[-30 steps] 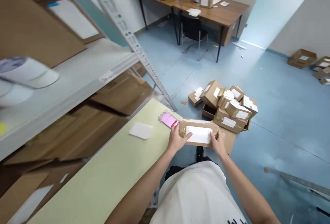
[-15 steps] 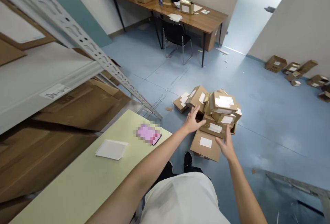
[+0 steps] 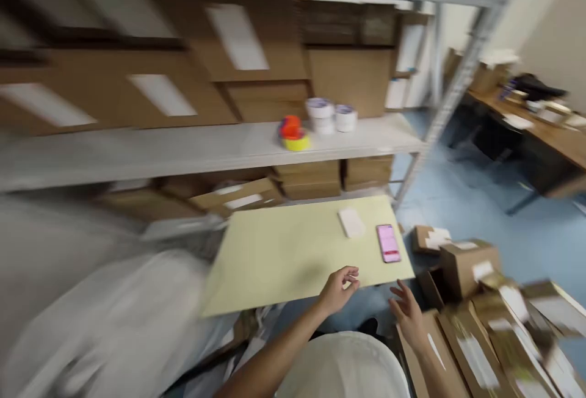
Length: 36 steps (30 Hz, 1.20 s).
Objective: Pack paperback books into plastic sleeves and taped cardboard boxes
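Note:
My left hand [image 3: 337,291] hovers over the front edge of the pale yellow tabletop [image 3: 274,251], fingers loosely curved with a gap to the thumb, holding nothing. Past the table's near right corner is my right hand [image 3: 407,312], empty with its fingers apart, close to the piled cardboard boxes [image 3: 471,267]. A phone [image 3: 388,243] with a pink screen lies at the right end of the tabletop. Left of it rests a small white stack that looks like paper [image 3: 351,223]. The picture is smeared by motion.
Behind the table a metal shelf [image 3: 206,151] holds large cartons [image 3: 348,80], white rolls [image 3: 320,116] and orange and yellow tape rolls [image 3: 293,133]. A big whitish bag [image 3: 119,325] bulges at the left. At the far right stands a wooden desk [image 3: 549,135].
My view has swung left from the box pile to the table and shelf. Both hands have moved from above the boxes toward the table's near edge, empty in both frames.

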Each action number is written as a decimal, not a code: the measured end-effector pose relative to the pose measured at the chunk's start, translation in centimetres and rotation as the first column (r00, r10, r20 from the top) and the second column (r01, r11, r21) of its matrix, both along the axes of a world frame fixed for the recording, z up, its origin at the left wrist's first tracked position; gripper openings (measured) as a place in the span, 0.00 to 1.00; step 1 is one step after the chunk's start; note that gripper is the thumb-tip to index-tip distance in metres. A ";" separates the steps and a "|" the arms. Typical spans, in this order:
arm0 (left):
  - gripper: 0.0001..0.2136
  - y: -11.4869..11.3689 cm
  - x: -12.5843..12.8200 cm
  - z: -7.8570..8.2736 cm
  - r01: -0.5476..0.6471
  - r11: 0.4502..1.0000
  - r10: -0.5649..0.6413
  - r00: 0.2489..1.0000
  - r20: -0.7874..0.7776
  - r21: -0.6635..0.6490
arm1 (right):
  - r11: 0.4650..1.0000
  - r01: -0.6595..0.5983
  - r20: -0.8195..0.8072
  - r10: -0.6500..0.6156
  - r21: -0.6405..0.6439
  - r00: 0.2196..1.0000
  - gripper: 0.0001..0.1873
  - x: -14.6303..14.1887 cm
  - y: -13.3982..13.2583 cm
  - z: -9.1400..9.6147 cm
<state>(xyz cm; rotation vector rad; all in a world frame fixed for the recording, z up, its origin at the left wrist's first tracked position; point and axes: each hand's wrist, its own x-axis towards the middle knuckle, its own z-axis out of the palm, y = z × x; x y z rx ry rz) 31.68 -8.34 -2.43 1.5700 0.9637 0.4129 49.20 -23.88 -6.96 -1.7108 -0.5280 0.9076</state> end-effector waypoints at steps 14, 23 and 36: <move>0.17 -5.1 -34.3 0.1 -0.934 0.357 0.923 0.355 0.151 0.011 | 0.616 -0.778 -0.094 0.788 0.122 0.609 0.30 -27.5 19.3 5.7; 0.21 -15.0 -39.0 0.5 -0.996 -0.032 0.999 -0.035 -0.032 0.088 | 0.240 -0.964 -0.160 0.962 0.117 0.220 0.29 -38.9 21.8 5.4; 0.15 -23.8 -45.1 4.6 -0.670 -0.191 0.898 -0.415 -0.148 0.718 | -0.597 -0.803 0.274 0.774 0.010 -0.572 0.21 -54.8 18.5 6.1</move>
